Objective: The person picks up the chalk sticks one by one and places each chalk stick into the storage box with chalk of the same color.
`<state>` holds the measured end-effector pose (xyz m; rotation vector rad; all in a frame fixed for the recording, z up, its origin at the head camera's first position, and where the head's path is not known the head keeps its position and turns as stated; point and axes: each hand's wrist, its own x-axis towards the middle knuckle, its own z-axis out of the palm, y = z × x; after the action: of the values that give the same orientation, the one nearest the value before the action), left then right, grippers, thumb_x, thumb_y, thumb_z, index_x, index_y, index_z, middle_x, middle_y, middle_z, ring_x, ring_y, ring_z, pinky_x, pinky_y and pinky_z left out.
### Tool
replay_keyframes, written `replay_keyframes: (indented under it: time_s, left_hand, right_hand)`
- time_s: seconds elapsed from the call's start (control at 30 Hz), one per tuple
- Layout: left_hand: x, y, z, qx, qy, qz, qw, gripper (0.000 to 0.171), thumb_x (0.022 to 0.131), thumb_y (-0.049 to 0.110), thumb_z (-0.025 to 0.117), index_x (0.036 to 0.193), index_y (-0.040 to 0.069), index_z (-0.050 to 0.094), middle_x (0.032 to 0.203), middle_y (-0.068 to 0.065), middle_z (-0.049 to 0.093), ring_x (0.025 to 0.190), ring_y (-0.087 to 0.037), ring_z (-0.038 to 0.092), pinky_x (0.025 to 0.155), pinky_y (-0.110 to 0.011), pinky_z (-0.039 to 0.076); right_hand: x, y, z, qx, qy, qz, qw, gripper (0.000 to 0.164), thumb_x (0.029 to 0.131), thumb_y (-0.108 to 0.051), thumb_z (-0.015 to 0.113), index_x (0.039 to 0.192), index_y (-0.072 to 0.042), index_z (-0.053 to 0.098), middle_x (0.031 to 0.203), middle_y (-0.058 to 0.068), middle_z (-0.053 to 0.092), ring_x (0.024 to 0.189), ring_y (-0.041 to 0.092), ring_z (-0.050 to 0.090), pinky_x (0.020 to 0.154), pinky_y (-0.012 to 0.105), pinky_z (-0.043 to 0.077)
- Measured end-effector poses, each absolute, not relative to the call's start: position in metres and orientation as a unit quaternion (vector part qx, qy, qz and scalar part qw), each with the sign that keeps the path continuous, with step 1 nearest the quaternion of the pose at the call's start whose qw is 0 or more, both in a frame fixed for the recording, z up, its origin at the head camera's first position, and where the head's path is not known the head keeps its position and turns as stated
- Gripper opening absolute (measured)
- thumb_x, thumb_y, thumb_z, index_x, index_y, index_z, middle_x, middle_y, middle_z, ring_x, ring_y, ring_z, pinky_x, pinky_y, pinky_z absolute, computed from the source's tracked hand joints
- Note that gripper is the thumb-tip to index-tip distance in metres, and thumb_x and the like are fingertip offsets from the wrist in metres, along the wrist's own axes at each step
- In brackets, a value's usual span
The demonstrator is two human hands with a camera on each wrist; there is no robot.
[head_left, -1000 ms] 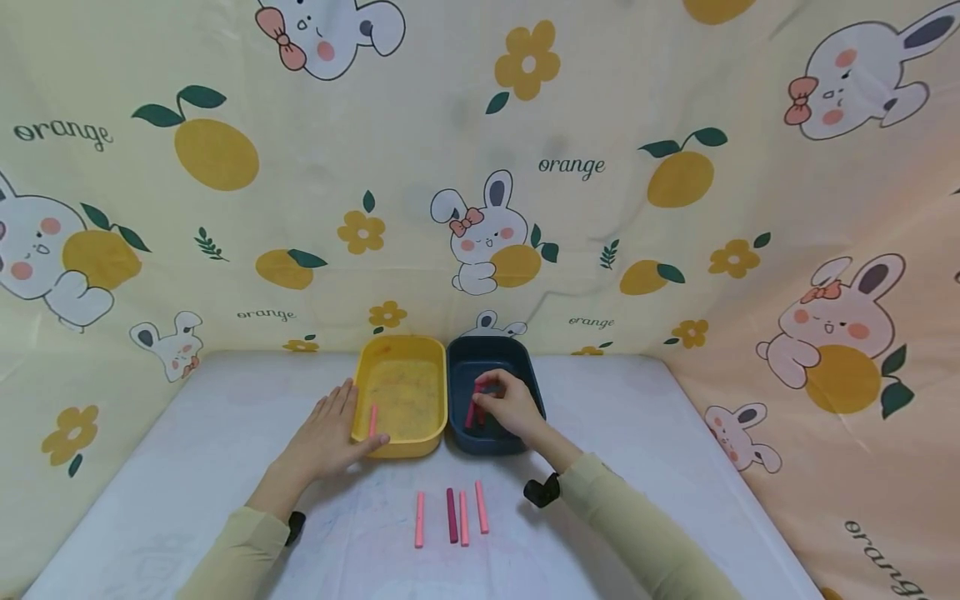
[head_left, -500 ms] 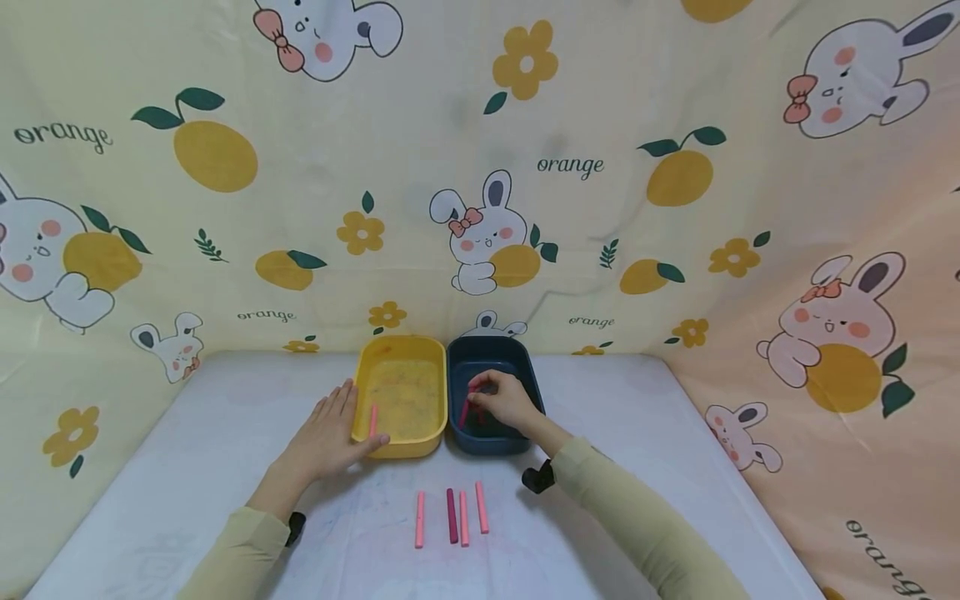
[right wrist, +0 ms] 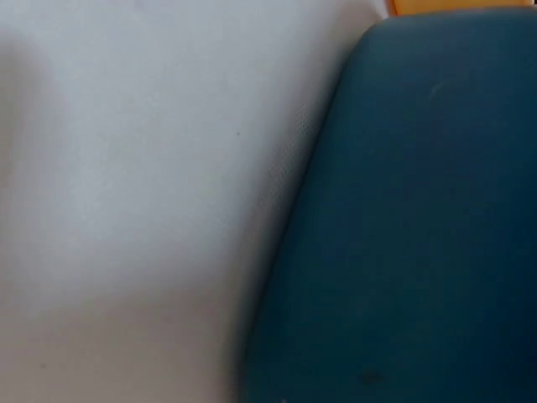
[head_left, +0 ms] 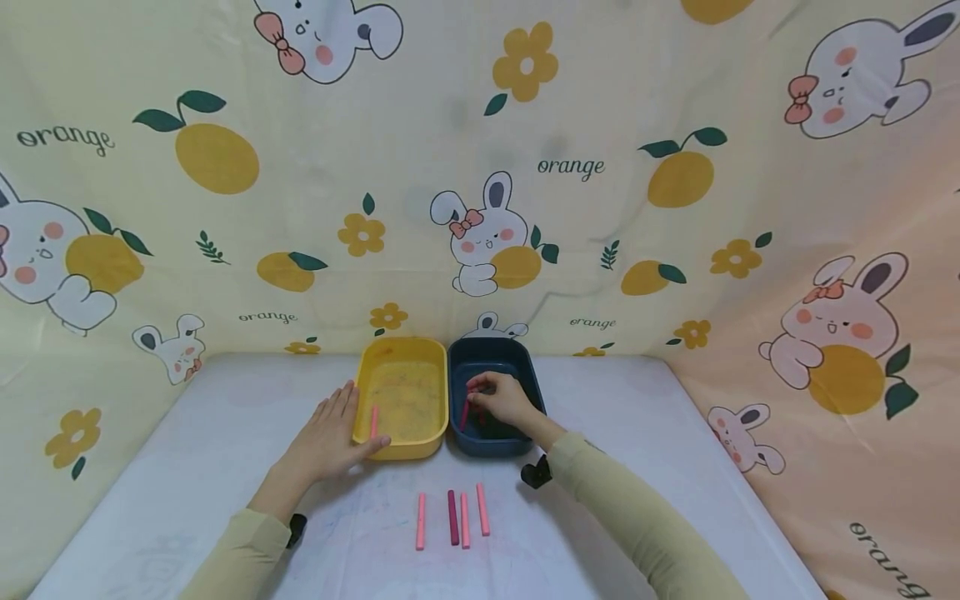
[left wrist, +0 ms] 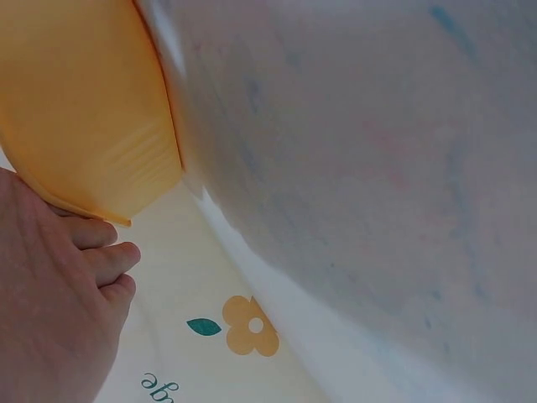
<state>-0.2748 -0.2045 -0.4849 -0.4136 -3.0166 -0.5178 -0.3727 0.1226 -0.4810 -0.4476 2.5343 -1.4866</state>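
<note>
My left hand (head_left: 326, 437) lies along the left side of a yellow bin (head_left: 408, 450), fingers straight, thumb over its front rim. In the left wrist view, the fingers of my left hand (left wrist: 54, 294) touch the rim of the yellow bin (left wrist: 88, 101). Inside that bin, a light pink chalk stick (head_left: 374, 422) leans near the thumb. My right hand (head_left: 510, 402) reaches into a dark blue bin (head_left: 491, 447) and pinches a deep pink chalk stick (head_left: 464, 415). Another reddish stick shows partly below the fingers. Only the wall of the blue bin (right wrist: 419, 218) fills the right wrist view.
In front of the bins, a dark red chalk stick (head_left: 453, 517) and several pink ones, such as the left pink stick (head_left: 421, 522), lie on the white table (head_left: 360, 550). The bins stand side by side near a printed curtain (head_left: 405, 167).
My right hand has shifted slightly left inside the blue bin, and the deep pink chalk stick has moved left with it and tilted. My left hand keeps its place.
</note>
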Motion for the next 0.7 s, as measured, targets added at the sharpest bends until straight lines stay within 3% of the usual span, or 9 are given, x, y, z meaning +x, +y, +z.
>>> replay_keyframes:
  time_s: [0.7]
  left_hand:
    - [-0.275, -0.204, -0.483, -0.128, -0.977, -0.169, 0.020, 0.117, 0.094, 0.075, 0.053, 0.160, -0.014, 0.015, 0.169, -0.030, 0.012, 0.155, -0.050, 0.017, 0.126, -0.062, 0.016]
  right_hand:
    - [-0.391, 0.118, -0.490, -0.177, 0.901, -0.390, 0.067, 0.022, 0.102, -0.020, 0.069, 0.120, -0.012, 0.078, 0.116, 0.003, 0.075, 0.096, 0.017, 0.064, 0.088, 0.035, 0.057]
